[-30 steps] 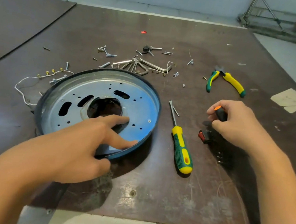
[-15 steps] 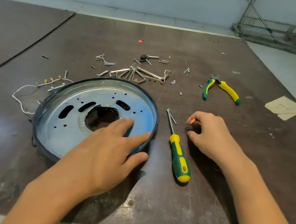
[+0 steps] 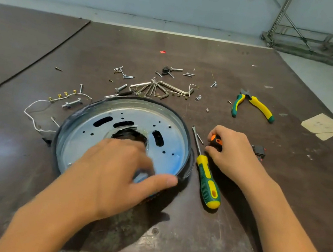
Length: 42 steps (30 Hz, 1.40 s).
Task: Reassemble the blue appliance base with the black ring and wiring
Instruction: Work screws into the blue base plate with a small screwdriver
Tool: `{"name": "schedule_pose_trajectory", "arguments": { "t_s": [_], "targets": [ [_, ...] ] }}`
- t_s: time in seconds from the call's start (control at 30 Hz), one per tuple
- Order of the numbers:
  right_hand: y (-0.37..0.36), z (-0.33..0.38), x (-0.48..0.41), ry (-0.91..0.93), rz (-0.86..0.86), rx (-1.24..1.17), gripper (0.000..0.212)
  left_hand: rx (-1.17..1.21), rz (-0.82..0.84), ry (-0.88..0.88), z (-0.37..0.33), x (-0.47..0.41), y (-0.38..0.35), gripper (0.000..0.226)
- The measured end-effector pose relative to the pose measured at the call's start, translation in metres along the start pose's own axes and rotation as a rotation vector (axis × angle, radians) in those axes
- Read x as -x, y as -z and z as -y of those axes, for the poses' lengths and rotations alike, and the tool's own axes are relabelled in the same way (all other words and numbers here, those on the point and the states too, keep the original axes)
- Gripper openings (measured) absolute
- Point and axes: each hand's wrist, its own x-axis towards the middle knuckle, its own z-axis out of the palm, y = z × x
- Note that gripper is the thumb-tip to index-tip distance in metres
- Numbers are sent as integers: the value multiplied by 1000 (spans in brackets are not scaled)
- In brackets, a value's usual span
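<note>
Two hands work at a base (image 3: 140, 119), a round blue-tinted metal plate lying face up on a dark table (image 3: 186, 247), with a black ring (image 3: 189, 166) hugging its rim. Left hand (image 3: 115, 174) lies over the base's near half: its fingers curl down into the central hole while the thumb presses on the near-right rim, so it grips the base, though motion blur softens the detail. Right hand (image 3: 234, 155), just right of the base, has its fingers curled round an orange tool (image 3: 216, 141) with a black handle, held low at the table. Between that hand and the base lies a green-and-yellow screwdriver (image 3: 207, 179), tip pointing away. A white wire (image 3: 34, 106) with brass terminals trails off the base's left side. Beyond the base's far edge sit scattered screws (image 3: 125, 75) and hex keys (image 3: 158, 88); pliers (image 3: 253, 105) lie farther right. A red-and-black switch (image 3: 259, 151) peeks out right of the right hand.
</note>
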Motion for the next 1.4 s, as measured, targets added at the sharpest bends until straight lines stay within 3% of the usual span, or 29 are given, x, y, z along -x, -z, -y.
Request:
{"name": "schedule_pose_trajectory", "arguments": {
  "t_s": [0.07,0.17,0.33,0.5,0.6,0.73,0.9,1.07,1.2,1.4],
  "targets": [
    [-4,2,-1,78,28,26,22,5,-65,8,-10,-2,-9,75],
    [-9,4,-3,125,72,36,32,-14,56,23,-16,-1,-22,74],
    [-12,2,-4,113,51,32,33,33,159,-33,-10,1,-13,46],
    [-13,1,-4,93,65,12,32,84,320,27,15,15,11,52],
    [-13,2,-4,92,65,9,34,160,220,30,16,11,13,68],
    [-13,3,-4,83,64,-6,33,59,80,28,-8,-4,-10,81],
    [-12,2,-5,79,61,-4,33,54,172,84,-17,-12,-23,71],
    [-13,1,-6,75,77,-7,33,50,63,121,-26,-19,-18,28],
    [-12,1,-9,52,77,-12,33,0,6,158,-37,-30,-23,34],
    [-6,-4,-39,-94,-98,2,36,13,-15,128,-29,-29,-25,35]
  ]
}}
